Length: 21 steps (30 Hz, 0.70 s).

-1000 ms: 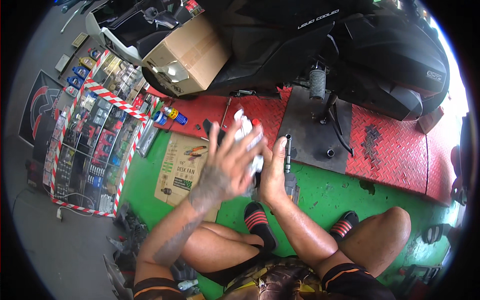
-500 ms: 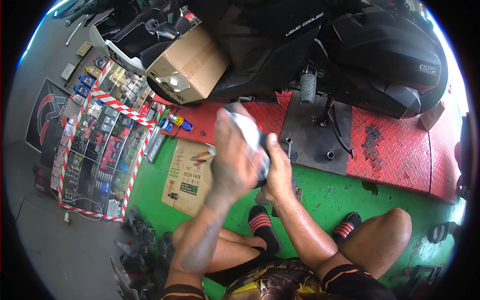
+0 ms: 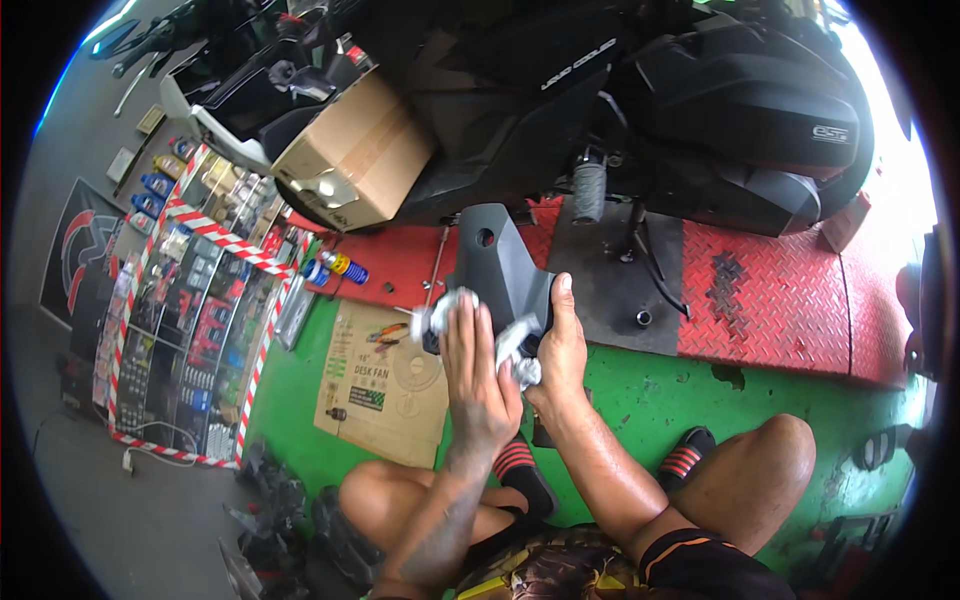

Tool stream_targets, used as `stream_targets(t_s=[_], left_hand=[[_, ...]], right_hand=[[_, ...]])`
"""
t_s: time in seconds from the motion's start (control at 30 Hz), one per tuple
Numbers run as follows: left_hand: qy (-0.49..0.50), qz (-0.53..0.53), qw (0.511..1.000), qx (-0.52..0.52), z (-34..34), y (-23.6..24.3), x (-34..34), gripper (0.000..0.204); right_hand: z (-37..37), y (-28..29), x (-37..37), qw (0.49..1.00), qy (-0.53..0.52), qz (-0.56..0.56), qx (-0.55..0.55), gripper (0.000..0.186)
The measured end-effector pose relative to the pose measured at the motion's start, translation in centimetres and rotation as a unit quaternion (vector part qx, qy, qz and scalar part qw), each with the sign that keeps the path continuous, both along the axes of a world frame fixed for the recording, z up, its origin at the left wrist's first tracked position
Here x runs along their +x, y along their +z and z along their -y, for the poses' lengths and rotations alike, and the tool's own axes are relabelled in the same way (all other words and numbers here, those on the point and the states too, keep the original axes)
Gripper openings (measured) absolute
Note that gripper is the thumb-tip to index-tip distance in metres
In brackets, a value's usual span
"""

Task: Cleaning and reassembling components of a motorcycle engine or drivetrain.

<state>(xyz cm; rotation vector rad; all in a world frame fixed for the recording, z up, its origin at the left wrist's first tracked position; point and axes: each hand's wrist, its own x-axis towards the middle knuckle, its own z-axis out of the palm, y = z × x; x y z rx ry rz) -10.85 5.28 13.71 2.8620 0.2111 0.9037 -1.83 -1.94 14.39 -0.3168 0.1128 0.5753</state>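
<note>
A black plastic panel [image 3: 492,255] with a round hole near its top is held up in front of me, tilted. My right hand [image 3: 563,352] grips its right lower edge, thumb up along the side. Across the panel's lower part my left hand [image 3: 478,385] lies with straight fingers, pressing a crumpled white cloth [image 3: 517,345] against the surface. The cloth bunches out on both sides of the fingers and is blurred at the left.
Beyond stands a black scooter [image 3: 500,130] on a red ramp [image 3: 760,300]; a cardboard box [image 3: 360,150] leans against it. A spray can [image 3: 345,267], a flat cardboard sheet [image 3: 350,400] with tools, and a socket [image 3: 643,318] lie around. At left is a glass display case [image 3: 190,330].
My left hand has slid down toward me with the cloth, uncovering the panel's upper part and hole. The panel now faces me more fully. The view has shifted slightly.
</note>
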Motion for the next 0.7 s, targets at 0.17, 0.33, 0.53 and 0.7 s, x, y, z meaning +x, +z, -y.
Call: stream_targets(t_s=[0.17, 0.33, 0.53, 0.7], left_hand=[[0.043, 0.053, 0.996, -0.05, -3.4, 3.0, 1.8, 0.054], [0.02, 0.082, 0.974, -0.209, -3.3, 5.2, 3.6, 0.052], [0.064, -0.026, 0.996, 0.055, -3.0, 2.4, -0.5, 0.055], [0.206, -0.002, 0.957, -0.206, -3.3, 4.1, 0.1, 0.048]], right_hand=[[-0.8, 0.4, -1.3, 0.999, 0.017, 0.039, -0.018, 0.056], [-0.8, 0.4, -1.5, 0.999, 0.033, 0.012, -0.007, 0.056], [-1.3, -0.7, -1.0, 0.994, 0.057, -0.07, 0.067, 0.063], [-2.1, -1.0, -1.7, 0.997, 0.052, -0.062, -0.001, 0.066]])
